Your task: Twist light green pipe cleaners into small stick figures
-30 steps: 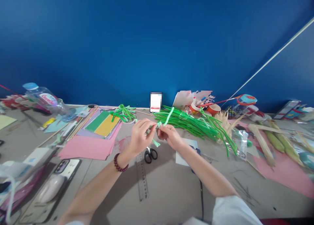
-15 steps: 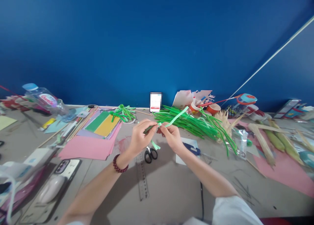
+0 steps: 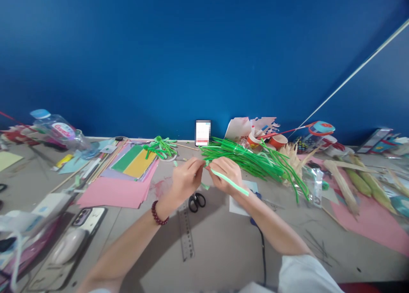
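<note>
Both the left hand [image 3: 183, 180] and right hand [image 3: 225, 173] pinch a light green pipe cleaner [image 3: 228, 181], whose springy loose tail could slip free if either grip loosens.

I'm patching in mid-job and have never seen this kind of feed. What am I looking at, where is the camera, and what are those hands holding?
There is no machine here: these are a person's two bare hands, seen from a camera worn on the head, looking forward and down.

The left hand, with a bead bracelet on its wrist, and the right hand pinch a light green strip between them above a grey table. The strip's free end lies across the right wrist.

On the table lie scissors, a clear ruler, coloured paper sheets, a pile of green stems, a phone and a water bottle.
</note>
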Motion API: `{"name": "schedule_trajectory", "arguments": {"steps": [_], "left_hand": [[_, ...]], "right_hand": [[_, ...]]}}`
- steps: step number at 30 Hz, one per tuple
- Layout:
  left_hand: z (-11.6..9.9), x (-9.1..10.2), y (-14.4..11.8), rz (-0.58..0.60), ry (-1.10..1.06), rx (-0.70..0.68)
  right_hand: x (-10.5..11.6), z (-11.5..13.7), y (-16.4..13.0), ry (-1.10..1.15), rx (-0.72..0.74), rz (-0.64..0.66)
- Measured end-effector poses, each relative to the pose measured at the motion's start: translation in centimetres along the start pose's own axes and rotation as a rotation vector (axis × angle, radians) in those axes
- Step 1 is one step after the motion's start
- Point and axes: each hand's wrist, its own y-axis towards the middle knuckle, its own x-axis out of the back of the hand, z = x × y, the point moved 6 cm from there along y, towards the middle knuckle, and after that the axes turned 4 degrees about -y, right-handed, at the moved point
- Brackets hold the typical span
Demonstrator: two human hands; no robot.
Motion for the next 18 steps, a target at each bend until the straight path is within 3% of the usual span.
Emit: {"name": "schedule_trajectory", "arguments": {"steps": [4, 8, 13, 16, 18], "left_hand": [[-0.8, -0.6, 0.0, 0.143, 0.037, -0.129], [-1.3, -0.1, 0.4, 0.186, -0.116, -0.174], [-1.0, 1.0, 0.7, 0.068, -0.3, -0.094], [-0.8, 1.7, 0.9, -0.048, -0.322, -0.023], [-0.6, 2.2, 1.0, -0.125, -0.322, 0.026]], "right_hand": [[0.7, -1.1, 0.7, 0.2, -0.095, 0.011], [0.0, -3.0, 0.9, 0.616, -0.404, 0.019], [-4.1, -3.2, -0.8, 1.271, -0.872, 0.153], [-4.9, -2.4, -1.2, 1.377, -0.92, 0.091], [-4.3, -1.9, -1.1, 1.268, -0.831, -0.004]]}}
